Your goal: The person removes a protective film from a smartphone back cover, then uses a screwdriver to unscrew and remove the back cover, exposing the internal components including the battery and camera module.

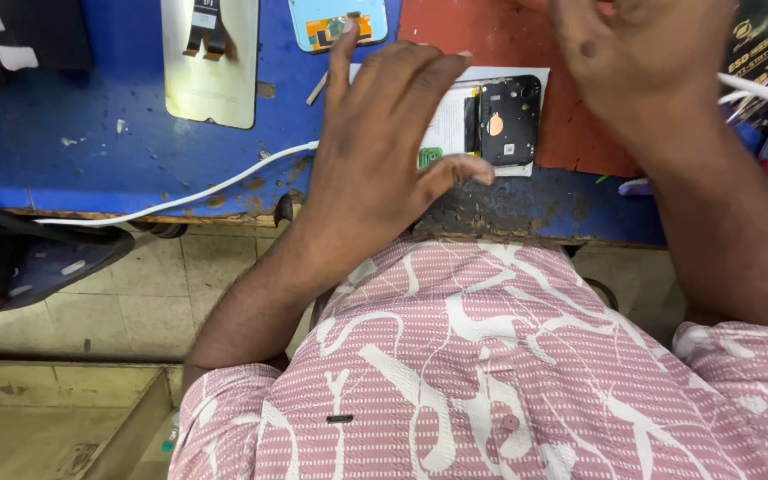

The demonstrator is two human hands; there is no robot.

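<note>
An opened phone [501, 120] lies back-up on the blue workbench, its black inner frame and white battery area showing. My left hand [375, 151] rests flat over its left part, fingers spread, thumb near its lower edge. My right hand [642, 53] hovers above the red mat [491, 31] at the upper right, fingers curled; what it holds, if anything, is hidden at the frame's top edge.
A detached pale phone screen panel [211, 62] with a flex cable lies at the upper left. A light-blue part [335, 22] sits beside it. A white cable [180, 196] runs along the worn bench [91, 142] edge. Black packaging [762, 44] and white wires [766, 89] lie at the right.
</note>
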